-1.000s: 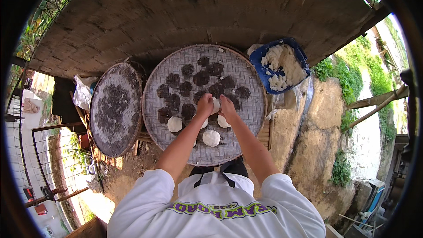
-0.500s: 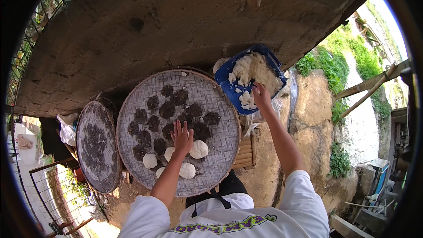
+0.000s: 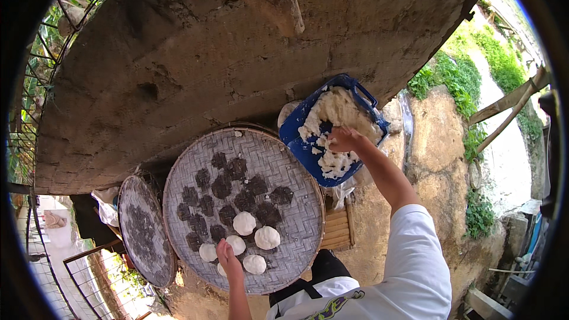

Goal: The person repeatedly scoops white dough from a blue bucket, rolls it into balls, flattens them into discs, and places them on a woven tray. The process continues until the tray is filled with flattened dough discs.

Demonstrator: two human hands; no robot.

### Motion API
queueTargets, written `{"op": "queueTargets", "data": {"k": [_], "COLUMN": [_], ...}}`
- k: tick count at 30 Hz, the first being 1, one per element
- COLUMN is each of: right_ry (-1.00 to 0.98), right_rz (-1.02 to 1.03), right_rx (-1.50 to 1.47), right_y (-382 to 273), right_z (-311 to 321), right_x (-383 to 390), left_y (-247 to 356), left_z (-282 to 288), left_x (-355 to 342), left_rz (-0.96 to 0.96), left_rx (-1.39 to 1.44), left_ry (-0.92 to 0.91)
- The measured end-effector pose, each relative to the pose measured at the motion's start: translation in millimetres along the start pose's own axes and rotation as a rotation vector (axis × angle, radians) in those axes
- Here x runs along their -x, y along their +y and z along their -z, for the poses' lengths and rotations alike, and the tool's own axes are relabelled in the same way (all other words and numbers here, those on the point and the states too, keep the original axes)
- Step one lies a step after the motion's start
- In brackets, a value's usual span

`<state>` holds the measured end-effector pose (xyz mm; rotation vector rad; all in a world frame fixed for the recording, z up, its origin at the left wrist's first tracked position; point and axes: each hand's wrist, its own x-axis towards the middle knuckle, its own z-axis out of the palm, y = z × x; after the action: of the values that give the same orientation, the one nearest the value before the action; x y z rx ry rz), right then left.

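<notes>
My right hand is down in a blue plastic tub of white, lumpy, dough-like mass, its fingers curled into it; what they hold is hidden. My left hand is low on a round woven bamboo tray, fingers apart and loosely bent, beside several white, rounded patties. It does not appear to hold one. Many dark roundish patches mark the weave around and above the patties.
A second round tray leans at left, near a white bag and a wire fence. A rough concrete wall rises beyond, with a dry branch. Bamboo slats, rock and plants lie at right.
The patty that both hands held now rests on the tray. My right hand moved up-right into the tub and curled; my left moved down toward the tray's near side. The view shifted.
</notes>
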<state>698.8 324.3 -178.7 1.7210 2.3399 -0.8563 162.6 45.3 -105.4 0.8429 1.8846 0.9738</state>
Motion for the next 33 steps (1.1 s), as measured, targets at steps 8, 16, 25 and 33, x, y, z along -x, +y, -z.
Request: {"op": "queueTargets", "data": {"k": [8,16,25,33], "right_ry": [0.273,0.448,0.412,0.500], "right_rz": [-0.212,-0.063,-0.511,-0.263], "right_rx": [0.010,-0.271,-0.491,-0.843], "right_y": [-23.2,-11.5,-7.0,-22.0], "right_z": [-19.9,-17.0,-63.6,1.9], "right_x": [-2.1,41.7,30.8,60.2], "left_y": [72.7,90.2,62.6,110.8], "left_z": [-100.0,-324.3,-457.0,-467.9], "left_x": [-25.9,-55.0,-27.3,-64.9], "left_rz": [-0.130,-0.170,0.121,0.571], "left_rx": [0.062,0.180,0.102,0.495], "left_ry": [-0.187,-0.744,-0.406,-0.614]}}
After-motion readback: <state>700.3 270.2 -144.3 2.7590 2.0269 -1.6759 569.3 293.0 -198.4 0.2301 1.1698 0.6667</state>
